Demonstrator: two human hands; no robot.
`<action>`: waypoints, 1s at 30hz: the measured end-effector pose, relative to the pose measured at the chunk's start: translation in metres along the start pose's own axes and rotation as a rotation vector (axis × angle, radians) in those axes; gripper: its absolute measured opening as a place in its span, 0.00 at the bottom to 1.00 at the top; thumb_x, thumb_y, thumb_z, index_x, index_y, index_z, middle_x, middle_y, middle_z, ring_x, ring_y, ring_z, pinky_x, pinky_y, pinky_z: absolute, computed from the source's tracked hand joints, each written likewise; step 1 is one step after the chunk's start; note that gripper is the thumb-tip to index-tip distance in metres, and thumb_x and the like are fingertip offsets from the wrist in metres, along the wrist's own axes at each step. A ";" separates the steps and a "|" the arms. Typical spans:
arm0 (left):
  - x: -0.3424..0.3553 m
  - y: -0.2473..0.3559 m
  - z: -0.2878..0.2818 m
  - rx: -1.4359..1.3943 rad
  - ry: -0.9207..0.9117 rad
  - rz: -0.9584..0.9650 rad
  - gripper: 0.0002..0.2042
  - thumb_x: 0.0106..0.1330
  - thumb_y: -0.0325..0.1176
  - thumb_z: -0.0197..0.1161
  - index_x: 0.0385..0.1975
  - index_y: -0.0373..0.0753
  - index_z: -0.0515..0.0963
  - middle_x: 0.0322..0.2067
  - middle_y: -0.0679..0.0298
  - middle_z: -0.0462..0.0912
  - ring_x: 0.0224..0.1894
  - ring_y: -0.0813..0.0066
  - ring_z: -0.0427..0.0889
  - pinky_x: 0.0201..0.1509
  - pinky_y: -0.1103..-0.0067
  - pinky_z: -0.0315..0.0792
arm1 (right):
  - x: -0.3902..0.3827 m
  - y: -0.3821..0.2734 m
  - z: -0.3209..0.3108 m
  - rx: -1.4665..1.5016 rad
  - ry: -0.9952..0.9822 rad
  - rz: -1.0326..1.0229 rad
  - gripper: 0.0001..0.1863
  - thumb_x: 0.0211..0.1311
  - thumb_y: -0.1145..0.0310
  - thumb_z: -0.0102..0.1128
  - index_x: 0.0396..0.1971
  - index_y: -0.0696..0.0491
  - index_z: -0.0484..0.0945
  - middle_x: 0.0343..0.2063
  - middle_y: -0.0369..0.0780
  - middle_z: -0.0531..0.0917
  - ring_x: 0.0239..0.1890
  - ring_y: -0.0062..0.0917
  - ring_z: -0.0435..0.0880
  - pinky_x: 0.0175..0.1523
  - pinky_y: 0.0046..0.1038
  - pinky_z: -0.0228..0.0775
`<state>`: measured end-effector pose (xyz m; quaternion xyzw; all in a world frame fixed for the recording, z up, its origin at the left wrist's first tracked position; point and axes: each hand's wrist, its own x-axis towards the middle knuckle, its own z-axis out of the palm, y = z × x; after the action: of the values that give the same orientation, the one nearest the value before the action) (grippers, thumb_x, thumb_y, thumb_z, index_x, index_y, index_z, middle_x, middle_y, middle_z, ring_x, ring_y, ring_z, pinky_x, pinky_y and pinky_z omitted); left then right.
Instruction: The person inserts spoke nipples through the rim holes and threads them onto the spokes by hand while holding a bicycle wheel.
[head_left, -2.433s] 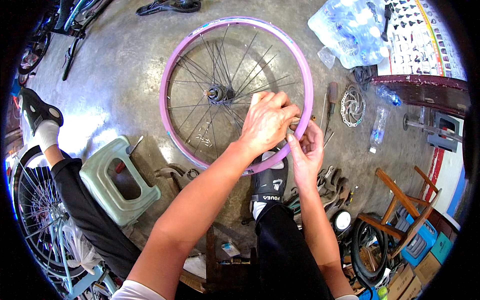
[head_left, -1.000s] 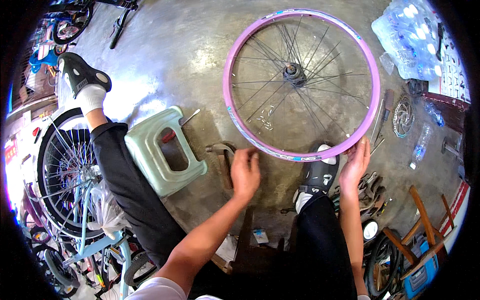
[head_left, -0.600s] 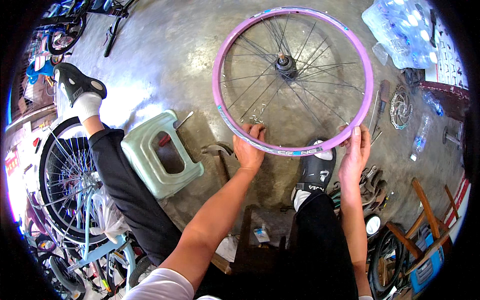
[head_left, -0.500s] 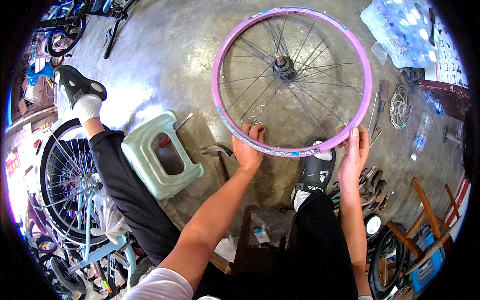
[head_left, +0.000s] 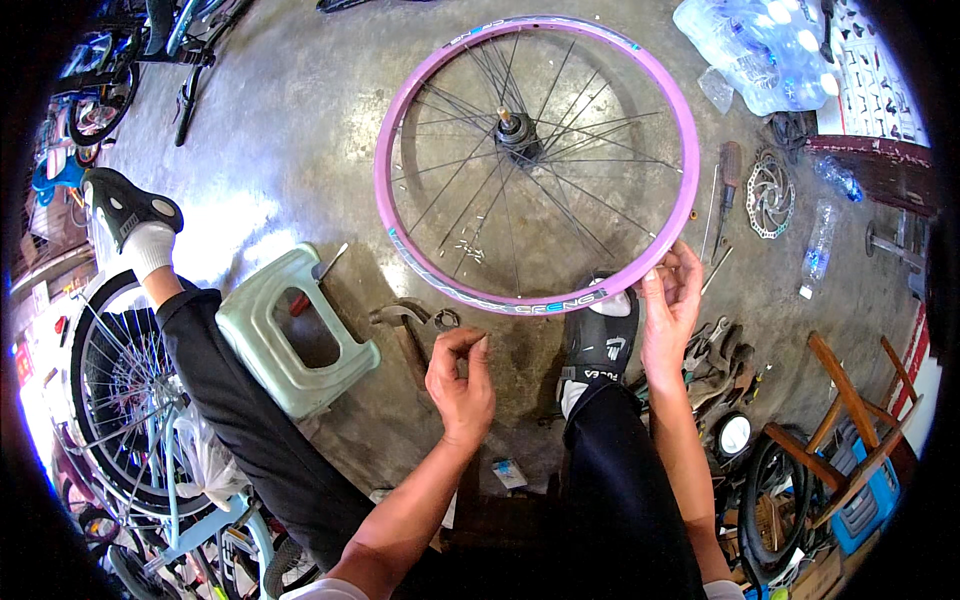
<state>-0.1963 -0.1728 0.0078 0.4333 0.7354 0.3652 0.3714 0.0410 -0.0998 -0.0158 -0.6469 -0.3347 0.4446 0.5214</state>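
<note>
The purple-rimmed wheel [head_left: 516,137] lies above the floor [head_left: 300,130], its near edge over the toe of a black shoe [head_left: 602,345]. White and blue lettering runs along that edge; pale lettering crosses the shoe's strap. The right hand [head_left: 672,305] has its grip on the rim at near right. The left hand [head_left: 461,388], apart from the wheel, curls into a narrow grip; whether it pinches anything, I cannot tell.
</note>
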 end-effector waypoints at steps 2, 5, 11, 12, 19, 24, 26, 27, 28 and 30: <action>0.013 0.036 0.014 -0.137 0.030 0.035 0.07 0.66 0.19 0.65 0.42 0.33 0.79 0.34 0.60 0.84 0.35 0.73 0.84 0.42 0.77 0.78 | 0.001 0.000 -0.004 -0.018 -0.002 0.009 0.24 0.72 0.71 0.62 0.64 0.58 0.67 0.44 0.38 0.79 0.42 0.19 0.78 0.47 0.24 0.74; 0.030 0.076 0.034 -0.418 -0.172 -0.027 0.14 0.70 0.18 0.62 0.54 0.32 0.75 0.44 0.58 0.86 0.46 0.75 0.84 0.52 0.79 0.78 | -0.002 -0.005 -0.006 -0.143 0.070 -0.036 0.22 0.71 0.74 0.62 0.61 0.59 0.70 0.42 0.37 0.79 0.40 0.18 0.77 0.47 0.23 0.72; 0.028 0.100 0.074 -0.527 -0.408 -0.156 0.19 0.71 0.18 0.61 0.61 0.32 0.72 0.43 0.60 0.88 0.46 0.79 0.83 0.55 0.81 0.76 | -0.012 -0.053 -0.003 -0.363 -0.174 -0.332 0.10 0.64 0.76 0.65 0.44 0.59 0.82 0.36 0.41 0.79 0.36 0.25 0.78 0.43 0.26 0.72; 0.025 0.100 0.077 -0.481 -0.439 -0.173 0.21 0.71 0.17 0.61 0.63 0.32 0.70 0.42 0.61 0.88 0.46 0.81 0.82 0.55 0.81 0.76 | -0.013 -0.055 0.000 -0.284 -0.236 -0.299 0.08 0.65 0.74 0.66 0.42 0.59 0.83 0.37 0.41 0.80 0.37 0.25 0.79 0.42 0.27 0.73; 0.024 0.099 0.083 -0.457 -0.460 -0.179 0.21 0.73 0.21 0.60 0.65 0.32 0.69 0.43 0.63 0.87 0.47 0.84 0.80 0.53 0.83 0.75 | -0.020 -0.043 -0.003 -0.031 -0.279 -0.089 0.06 0.68 0.74 0.64 0.42 0.58 0.83 0.41 0.39 0.77 0.42 0.23 0.78 0.49 0.24 0.72; 0.031 0.107 0.082 -0.378 -0.472 -0.203 0.20 0.71 0.26 0.64 0.62 0.34 0.73 0.43 0.63 0.85 0.40 0.78 0.82 0.44 0.79 0.76 | -0.019 -0.038 -0.001 0.149 -0.266 -0.003 0.04 0.69 0.74 0.63 0.38 0.58 0.79 0.41 0.39 0.77 0.45 0.23 0.77 0.50 0.25 0.71; 0.044 0.111 0.077 0.056 -0.358 0.260 0.21 0.67 0.30 0.68 0.59 0.35 0.75 0.42 0.62 0.82 0.39 0.69 0.81 0.43 0.73 0.75 | -0.015 -0.041 -0.001 0.155 -0.258 -0.005 0.03 0.69 0.75 0.60 0.38 0.58 0.77 0.43 0.40 0.78 0.45 0.23 0.77 0.51 0.27 0.71; 0.051 0.113 0.076 0.272 -0.292 0.488 0.22 0.65 0.32 0.70 0.58 0.36 0.76 0.41 0.62 0.81 0.38 0.65 0.81 0.42 0.71 0.75 | -0.013 -0.042 -0.001 0.214 -0.179 0.025 0.04 0.70 0.74 0.60 0.39 0.57 0.76 0.42 0.41 0.80 0.42 0.23 0.78 0.51 0.27 0.70; 0.055 0.117 0.074 0.375 -0.304 0.516 0.24 0.57 0.37 0.74 0.54 0.41 0.80 0.39 0.61 0.78 0.42 0.56 0.78 0.43 0.65 0.72 | -0.008 -0.044 -0.004 0.249 -0.123 0.045 0.05 0.70 0.72 0.60 0.39 0.57 0.76 0.41 0.41 0.82 0.39 0.23 0.78 0.49 0.26 0.70; 0.061 0.113 0.072 0.488 -0.381 0.582 0.22 0.56 0.39 0.74 0.52 0.45 0.82 0.39 0.64 0.79 0.43 0.60 0.77 0.43 0.66 0.69 | 0.008 -0.045 -0.014 0.255 0.022 0.063 0.07 0.70 0.68 0.60 0.40 0.55 0.76 0.37 0.42 0.84 0.33 0.22 0.77 0.44 0.26 0.69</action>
<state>-0.1142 -0.0617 0.0575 0.7578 0.5655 0.1833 0.2689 0.0587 -0.0877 0.0268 -0.5903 -0.2492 0.4927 0.5888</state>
